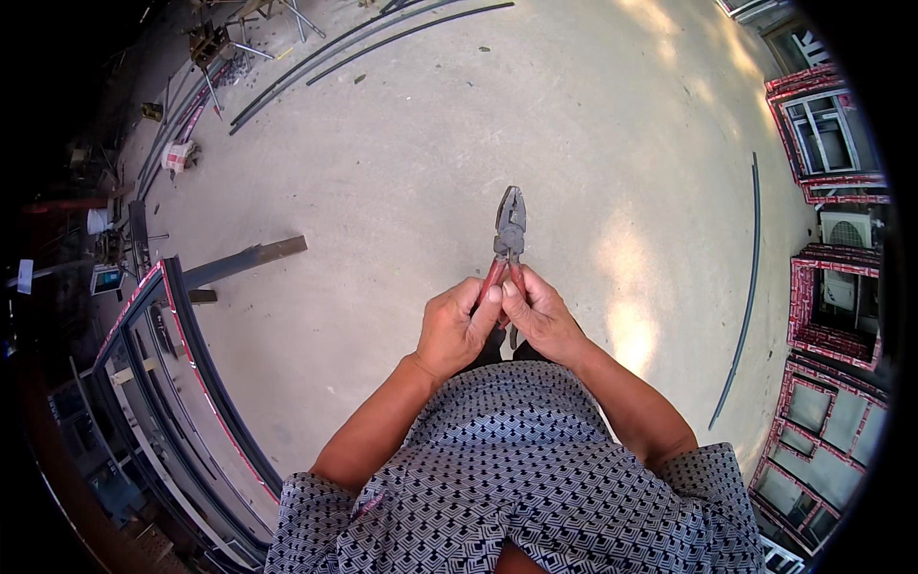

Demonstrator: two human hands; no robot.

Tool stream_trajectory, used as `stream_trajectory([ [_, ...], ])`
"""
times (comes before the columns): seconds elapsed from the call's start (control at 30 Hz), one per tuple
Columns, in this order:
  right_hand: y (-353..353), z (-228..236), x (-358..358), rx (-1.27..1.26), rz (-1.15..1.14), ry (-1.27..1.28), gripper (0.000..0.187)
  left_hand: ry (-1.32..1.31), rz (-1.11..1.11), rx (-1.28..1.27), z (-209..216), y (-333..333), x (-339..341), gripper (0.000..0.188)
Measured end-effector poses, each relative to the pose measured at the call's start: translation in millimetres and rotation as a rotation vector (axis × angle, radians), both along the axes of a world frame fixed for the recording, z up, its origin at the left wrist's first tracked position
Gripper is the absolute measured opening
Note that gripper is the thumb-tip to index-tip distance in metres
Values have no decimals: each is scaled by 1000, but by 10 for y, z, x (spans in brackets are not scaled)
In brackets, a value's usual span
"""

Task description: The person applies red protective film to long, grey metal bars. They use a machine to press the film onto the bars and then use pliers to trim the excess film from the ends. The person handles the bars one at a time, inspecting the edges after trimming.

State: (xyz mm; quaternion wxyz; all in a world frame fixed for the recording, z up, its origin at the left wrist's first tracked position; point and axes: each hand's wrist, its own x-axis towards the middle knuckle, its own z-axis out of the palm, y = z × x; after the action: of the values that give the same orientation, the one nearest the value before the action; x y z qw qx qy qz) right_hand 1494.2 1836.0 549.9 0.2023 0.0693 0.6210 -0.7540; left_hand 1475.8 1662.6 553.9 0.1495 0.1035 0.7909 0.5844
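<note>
A pair of combination pliers (511, 234) with red handles and a dark, worn metal head is held out in front of my body, jaws pointing away from me. The jaws look nearly closed, with a small gap at the gripping part. My left hand (457, 323) is closed round the left handle, thumb lying along it. Round the right handle my right hand (545, 318) is closed too, its thumb beside the other. The lower handle ends show partly below my thumbs. Nothing is between the jaws.
Dark frames (182, 335) with red-and-white tape stand at the left, beside a flat metal bar (244, 263). Long dark strips (382, 43) lie on the concrete floor (402, 143) at the far left. Another strip (751, 297) lies right. Taped window frames (827, 435) line the right side.
</note>
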Motion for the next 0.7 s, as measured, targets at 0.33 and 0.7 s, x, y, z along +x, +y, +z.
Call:
stream_trajectory([
  [0.33,-1052,-198,-1650,57,333,21,42,-20,321,-124,-135,-1062,-1097,24],
  [0.7,-2460,-546,-4531,-205,631,-340,38,-260,655,-271,-249,-2618,-2619,40],
])
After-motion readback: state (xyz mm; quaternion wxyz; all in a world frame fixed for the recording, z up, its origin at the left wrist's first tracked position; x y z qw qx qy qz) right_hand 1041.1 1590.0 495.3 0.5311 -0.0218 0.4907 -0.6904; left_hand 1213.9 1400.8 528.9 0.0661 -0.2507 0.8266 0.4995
